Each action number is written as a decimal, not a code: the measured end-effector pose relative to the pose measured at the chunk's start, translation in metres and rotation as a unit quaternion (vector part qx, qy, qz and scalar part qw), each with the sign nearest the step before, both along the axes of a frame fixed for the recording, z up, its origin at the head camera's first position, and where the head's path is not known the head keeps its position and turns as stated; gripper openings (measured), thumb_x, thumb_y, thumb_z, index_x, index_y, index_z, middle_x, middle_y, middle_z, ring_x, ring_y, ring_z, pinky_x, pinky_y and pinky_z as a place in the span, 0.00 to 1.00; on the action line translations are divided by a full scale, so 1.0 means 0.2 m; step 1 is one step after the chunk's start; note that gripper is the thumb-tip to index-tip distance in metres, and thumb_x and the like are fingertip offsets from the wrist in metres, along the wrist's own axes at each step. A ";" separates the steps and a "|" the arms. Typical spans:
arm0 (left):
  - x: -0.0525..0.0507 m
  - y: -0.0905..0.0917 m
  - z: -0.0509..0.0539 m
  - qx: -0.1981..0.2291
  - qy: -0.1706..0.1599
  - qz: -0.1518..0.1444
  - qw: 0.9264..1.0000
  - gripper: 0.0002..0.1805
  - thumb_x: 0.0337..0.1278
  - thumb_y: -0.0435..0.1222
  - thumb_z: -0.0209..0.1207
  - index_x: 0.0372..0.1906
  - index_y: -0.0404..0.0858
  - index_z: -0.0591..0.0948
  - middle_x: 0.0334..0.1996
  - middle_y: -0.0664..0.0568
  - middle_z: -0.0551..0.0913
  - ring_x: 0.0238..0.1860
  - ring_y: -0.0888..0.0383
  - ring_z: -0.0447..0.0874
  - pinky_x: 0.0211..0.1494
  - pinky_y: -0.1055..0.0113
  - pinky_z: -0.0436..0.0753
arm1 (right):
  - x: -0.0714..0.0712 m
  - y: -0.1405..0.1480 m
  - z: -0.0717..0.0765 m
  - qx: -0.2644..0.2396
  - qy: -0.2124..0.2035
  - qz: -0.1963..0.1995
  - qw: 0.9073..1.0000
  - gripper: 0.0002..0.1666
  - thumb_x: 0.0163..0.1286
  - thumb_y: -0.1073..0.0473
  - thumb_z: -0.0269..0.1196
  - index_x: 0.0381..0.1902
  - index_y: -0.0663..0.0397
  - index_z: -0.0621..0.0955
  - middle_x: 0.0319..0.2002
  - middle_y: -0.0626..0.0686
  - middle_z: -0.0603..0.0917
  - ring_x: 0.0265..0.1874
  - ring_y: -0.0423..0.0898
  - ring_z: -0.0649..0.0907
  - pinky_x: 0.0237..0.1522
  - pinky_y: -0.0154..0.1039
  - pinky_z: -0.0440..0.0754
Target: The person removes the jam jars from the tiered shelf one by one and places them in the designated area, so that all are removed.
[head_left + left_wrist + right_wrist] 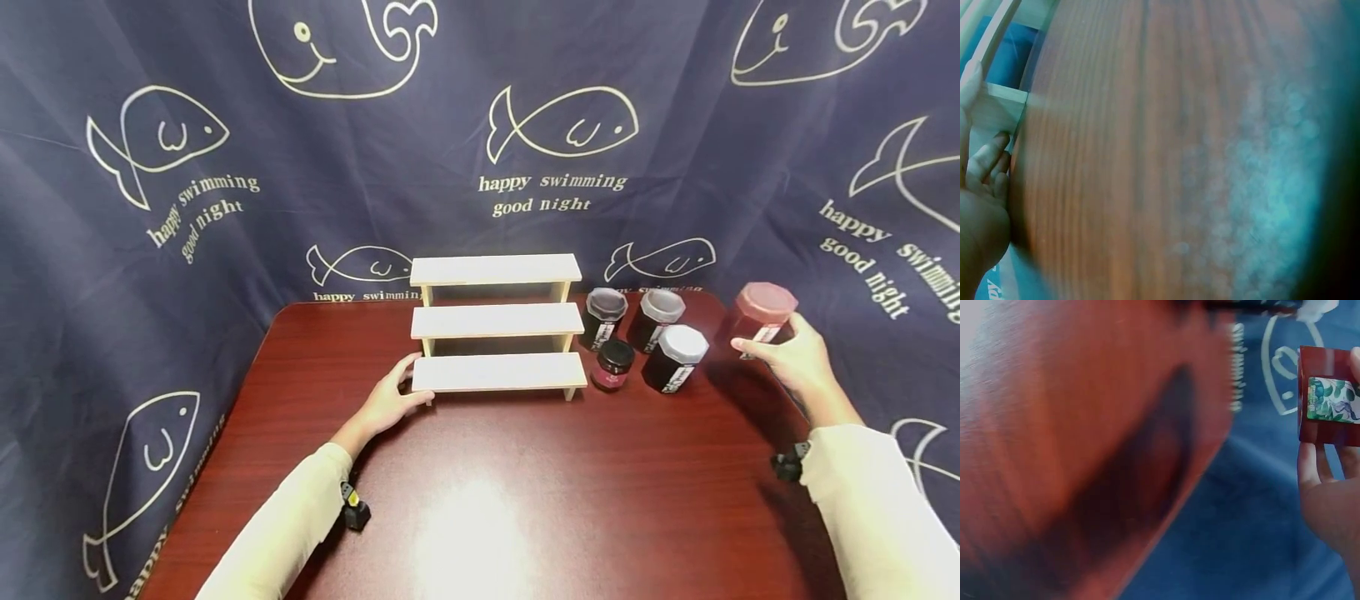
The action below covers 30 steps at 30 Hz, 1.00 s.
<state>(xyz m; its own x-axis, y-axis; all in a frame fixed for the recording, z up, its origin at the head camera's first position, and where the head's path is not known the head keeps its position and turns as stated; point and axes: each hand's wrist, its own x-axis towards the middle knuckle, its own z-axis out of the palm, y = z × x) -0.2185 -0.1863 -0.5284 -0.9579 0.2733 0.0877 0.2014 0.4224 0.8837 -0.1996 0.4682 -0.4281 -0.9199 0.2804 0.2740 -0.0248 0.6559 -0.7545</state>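
Note:
A red octagonal jar [764,312] is in my right hand [806,360], held by its sides above the table's right edge. In the right wrist view the jar [1330,428] shows a floral label, with fingers [1310,464] along one side. At the left end of a three-step display shelf [498,372], my left hand [387,402] grips the lowest step. The left wrist view shows the thumb along the board and the other fingers [988,156] curled by its wooden leg [1002,107]; part of this hand is cut off.
Right of the shelf stand several jars: a dark grey-lidded one [603,317], another grey-lidded one [658,318], a white-lidded one [678,358] and a small black-lidded one [614,364]. A blue fish-print curtain [420,192] hangs behind the dark red table [585,483].

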 end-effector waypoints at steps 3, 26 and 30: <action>0.01 0.01 0.00 -0.003 -0.002 0.001 1.000 0.47 0.54 0.42 0.74 0.76 0.43 0.63 0.60 0.38 0.80 0.54 0.47 0.80 0.44 0.62 0.79 | 0.02 0.04 -0.09 -0.014 -0.003 0.005 1.000 0.33 0.57 0.56 0.78 0.57 0.40 0.75 0.34 0.30 0.76 0.37 0.32 0.73 0.40 0.19 0.66; 0.01 0.00 -0.02 0.007 0.001 -0.009 1.000 0.47 0.55 0.39 0.74 0.77 0.41 0.62 0.59 0.38 0.81 0.57 0.46 0.79 0.55 0.54 0.75 | 0.02 0.04 -0.36 -0.115 -0.041 0.078 0.989 0.33 0.56 0.69 0.76 0.47 0.32 0.72 0.21 0.39 0.79 0.21 0.33 0.78 0.24 0.29 0.76; 0.00 0.00 0.00 0.002 -0.003 -0.002 1.000 0.47 0.55 0.39 0.74 0.77 0.43 0.62 0.58 0.39 0.81 0.58 0.47 0.78 0.52 0.55 0.77 | -0.01 0.03 -0.34 -0.088 -0.052 0.073 0.992 0.31 0.56 0.67 0.77 0.47 0.37 0.72 0.22 0.38 0.78 0.22 0.35 0.77 0.26 0.30 0.75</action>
